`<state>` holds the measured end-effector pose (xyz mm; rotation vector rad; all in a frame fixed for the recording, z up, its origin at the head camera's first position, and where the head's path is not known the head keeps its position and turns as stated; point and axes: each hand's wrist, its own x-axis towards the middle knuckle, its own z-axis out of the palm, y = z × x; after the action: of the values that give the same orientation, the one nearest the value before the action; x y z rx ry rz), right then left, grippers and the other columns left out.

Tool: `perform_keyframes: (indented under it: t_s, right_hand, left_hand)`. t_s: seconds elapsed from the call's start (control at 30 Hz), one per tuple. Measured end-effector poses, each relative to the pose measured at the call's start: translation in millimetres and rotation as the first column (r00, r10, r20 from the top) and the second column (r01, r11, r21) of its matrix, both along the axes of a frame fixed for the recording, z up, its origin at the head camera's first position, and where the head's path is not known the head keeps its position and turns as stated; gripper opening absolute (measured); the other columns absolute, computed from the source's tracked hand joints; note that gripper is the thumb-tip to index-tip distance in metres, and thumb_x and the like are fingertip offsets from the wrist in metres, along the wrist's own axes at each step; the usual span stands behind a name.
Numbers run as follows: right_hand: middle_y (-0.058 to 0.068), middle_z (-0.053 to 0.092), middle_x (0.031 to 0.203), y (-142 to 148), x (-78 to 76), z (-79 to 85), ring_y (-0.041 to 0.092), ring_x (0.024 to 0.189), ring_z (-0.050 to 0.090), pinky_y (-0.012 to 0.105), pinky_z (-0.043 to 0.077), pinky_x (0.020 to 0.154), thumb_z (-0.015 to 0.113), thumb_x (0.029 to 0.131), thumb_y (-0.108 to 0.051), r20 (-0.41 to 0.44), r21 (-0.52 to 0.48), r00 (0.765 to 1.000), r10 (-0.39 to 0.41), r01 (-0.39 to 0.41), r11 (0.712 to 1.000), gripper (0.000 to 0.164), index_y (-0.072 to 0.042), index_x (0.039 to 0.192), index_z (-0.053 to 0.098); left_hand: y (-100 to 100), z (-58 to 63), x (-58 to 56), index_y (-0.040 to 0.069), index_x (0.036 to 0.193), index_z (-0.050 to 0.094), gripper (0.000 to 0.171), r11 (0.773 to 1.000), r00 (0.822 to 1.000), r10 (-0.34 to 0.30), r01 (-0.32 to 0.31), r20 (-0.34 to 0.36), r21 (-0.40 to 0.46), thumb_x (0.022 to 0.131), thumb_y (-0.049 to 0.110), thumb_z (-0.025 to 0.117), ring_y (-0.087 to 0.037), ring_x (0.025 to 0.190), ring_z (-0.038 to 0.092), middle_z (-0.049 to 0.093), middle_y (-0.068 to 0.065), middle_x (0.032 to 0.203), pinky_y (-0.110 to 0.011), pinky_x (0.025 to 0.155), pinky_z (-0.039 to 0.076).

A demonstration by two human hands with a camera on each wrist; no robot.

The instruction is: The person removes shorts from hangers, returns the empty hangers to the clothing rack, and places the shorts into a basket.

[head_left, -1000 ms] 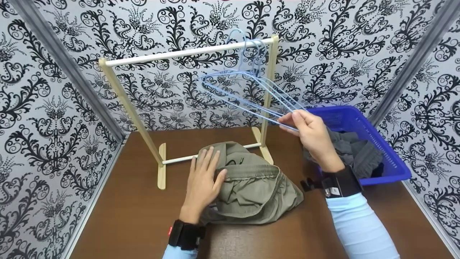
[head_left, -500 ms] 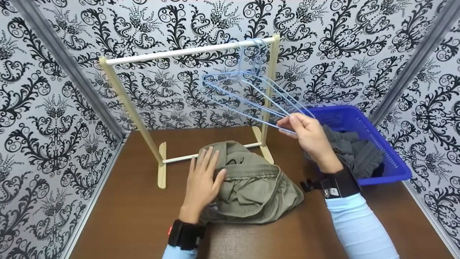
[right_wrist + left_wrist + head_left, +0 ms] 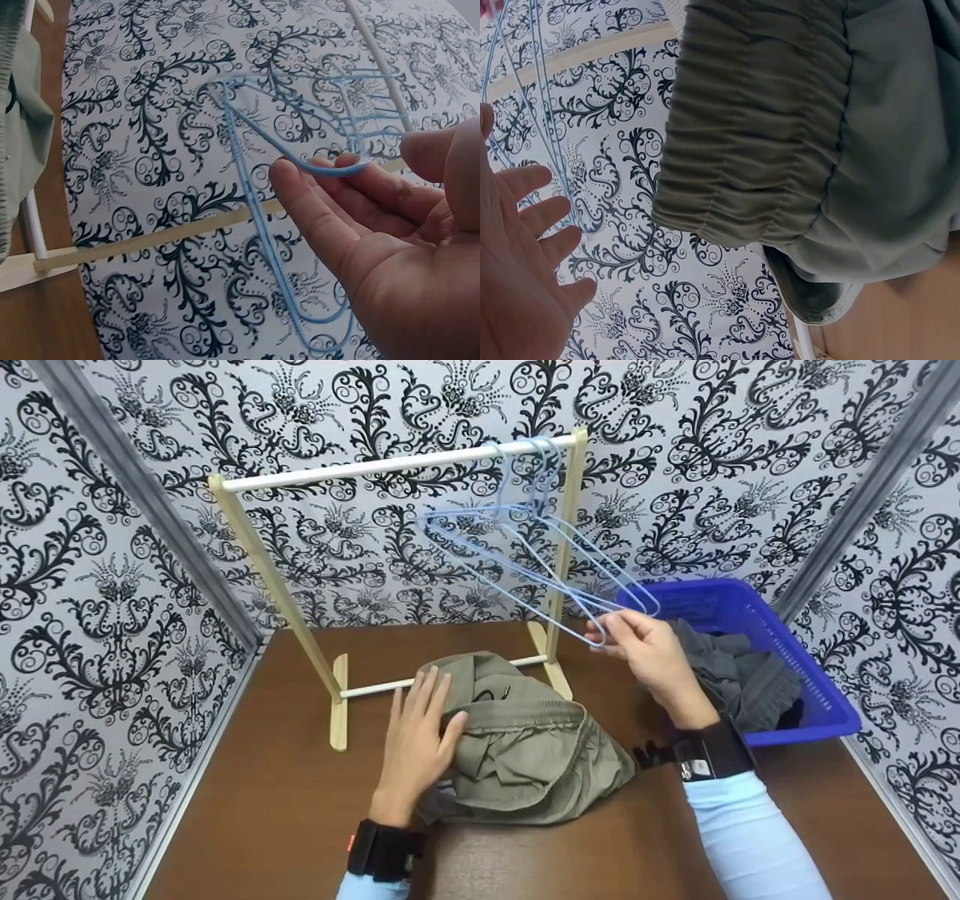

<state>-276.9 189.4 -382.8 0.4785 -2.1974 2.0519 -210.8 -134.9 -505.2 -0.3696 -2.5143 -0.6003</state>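
Olive-green elastic-waist bottoms (image 3: 517, 750) lie bunched on the table, waistband facing me. My left hand (image 3: 416, 746) rests along their left edge with fingers straight; it also shows, fingers spread, at the left of the left wrist view. Light-blue hangers (image 3: 600, 559) hang by their hooks at the right end of the rack's rod. My right hand (image 3: 649, 656) holds the lower right corner of the front hanger (image 3: 330, 169) between thumb and fingers. That corner is pulled forward, apart from the hangers behind it.
A small rack (image 3: 277, 592) with wooden posts and a white top rod (image 3: 360, 467) stands behind the garment. At the right, a blue plastic basket (image 3: 832, 705) holds dark grey clothes (image 3: 739, 675). Patterned walls enclose the brown table (image 3: 277, 810).
My right hand has moved slightly down, drawing the front hanger's corner away from the other hangers, which have slipped from the fingers. My left hand has barely shifted on the garment.
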Motion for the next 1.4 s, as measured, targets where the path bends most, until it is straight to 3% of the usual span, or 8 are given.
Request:
perform_keyframes:
  t_s: [0.1, 0.37, 0.57, 0.7, 0.83, 1.0, 1.1, 1.4]
  right_hand:
    - [0.01, 0.073, 0.103, 2.6, -0.4, -7.2, 0.016, 0.091, 0.075, 0.033, 0.06, 0.087, 0.049, 0.108, -0.004, 0.011, 0.022, 1.0, -0.005, 0.005, 1.0, 0.028, 0.02, 0.117, 0.062]
    - [0.033, 0.067, 0.114, 10.7, -0.7, -30.5, 0.01, 0.091, 0.073, 0.029, 0.06, 0.087, 0.051, 0.106, -0.002, 0.025, 0.086, 0.999, -0.026, 0.024, 0.996, 0.026, 0.02, 0.117, 0.061]
    - [0.034, 0.068, 0.114, 11.7, 3.7, -51.7, 0.019, 0.098, 0.073, 0.027, 0.059, 0.089, 0.054, 0.104, 0.002, -0.017, 0.119, 0.998, -0.063, 0.065, 0.991, 0.022, 0.016, 0.114, 0.067]
    - [0.026, 0.072, 0.113, 10.6, 10.2, -66.3, 0.012, 0.1, 0.07, 0.018, 0.054, 0.09, 0.059, 0.102, 0.001, -0.088, 0.17, 0.99, -0.108, 0.122, 0.978, 0.018, 0.01, 0.112, 0.072]
    - [0.018, 0.075, 0.112, 7.8, 16.3, -82.8, 0.009, 0.103, 0.067, 0.012, 0.047, 0.091, 0.064, 0.1, -0.001, -0.203, 0.206, 0.968, -0.145, 0.187, 0.961, 0.017, 0.003, 0.112, 0.075]
    - [0.015, 0.074, 0.119, 5.0, 19.4, -105.0, 0.026, 0.114, 0.067, 0.011, 0.041, 0.101, 0.068, 0.097, -0.001, -0.386, 0.25, 0.909, -0.158, 0.268, 0.931, 0.022, 0.0, 0.118, 0.074]
    - [0.017, 0.071, 0.125, 3.9, 20.8, -116.7, 0.035, 0.119, 0.064, 0.011, 0.038, 0.105, 0.069, 0.095, 0.0, -0.451, 0.263, 0.88, -0.152, 0.294, 0.919, 0.028, 0.002, 0.123, 0.072]
    - [0.021, 0.061, 0.142, -0.2, 28.3, -141.1, 0.043, 0.13, 0.057, 0.01, 0.031, 0.112, 0.07, 0.093, 0.002, -0.491, 0.292, 0.863, -0.118, 0.291, 0.911, 0.041, 0.002, 0.134, 0.066]
  left_hand:
    - [-1.3, -1.9, 0.1, 0.007, 0.154, 0.048, 0.059, 1.0, 1.0, 0.004, -0.004, 0.0, 0.003, 0.106, 0.039, 0.054, -0.038, 0.151, 0.035, 0.042, -0.017, 0.161, -0.061, 0.124, 0.016]
    - [-5.1, -4.4, 3.3, 0.007, 0.156, 0.046, 0.059, 1.0, 0.999, 0.015, -0.015, 0.035, 0.016, 0.106, 0.039, 0.053, -0.037, 0.152, 0.033, 0.041, -0.017, 0.162, -0.06, 0.124, 0.015]
    - [-8.8, -6.2, 6.3, 0.006, 0.155, 0.046, 0.061, 0.999, 0.999, 0.02, -0.021, 0.039, 0.033, 0.106, 0.04, 0.054, -0.036, 0.153, 0.033, 0.041, -0.017, 0.162, -0.061, 0.124, 0.016]
    - [-11.9, -8.2, 7.1, 0.004, 0.154, 0.047, 0.061, 0.999, 0.999, 0.027, -0.028, 0.035, 0.036, 0.105, 0.04, 0.055, -0.036, 0.152, 0.034, 0.043, -0.018, 0.16, -0.062, 0.123, 0.019]
    - [-14.9, -8.8, 10.0, 0.004, 0.155, 0.046, 0.061, 0.998, 0.997, 0.033, -0.037, 0.064, 0.054, 0.105, 0.039, 0.055, -0.036, 0.152, 0.033, 0.041, -0.016, 0.162, -0.06, 0.124, 0.017]
    - [-17.2, -9.5, 14.4, 0.005, 0.155, 0.046, 0.061, 0.996, 0.995, 0.04, -0.047, 0.096, 0.072, 0.105, 0.039, 0.056, -0.037, 0.152, 0.033, 0.039, -0.014, 0.164, -0.057, 0.125, 0.015]
    - [-18.2, -10.2, 16.6, 0.005, 0.155, 0.046, 0.062, 0.996, 0.994, 0.04, -0.048, 0.098, 0.077, 0.105, 0.038, 0.057, -0.037, 0.152, 0.033, 0.039, -0.014, 0.164, -0.058, 0.125, 0.016]
    - [-22.7, -18.1, 21.6, 0.004, 0.155, 0.046, 0.062, 0.995, 0.993, 0.02, -0.031, 0.112, 0.099, 0.104, 0.038, 0.058, -0.037, 0.152, 0.033, 0.04, -0.016, 0.163, -0.057, 0.125, 0.016]
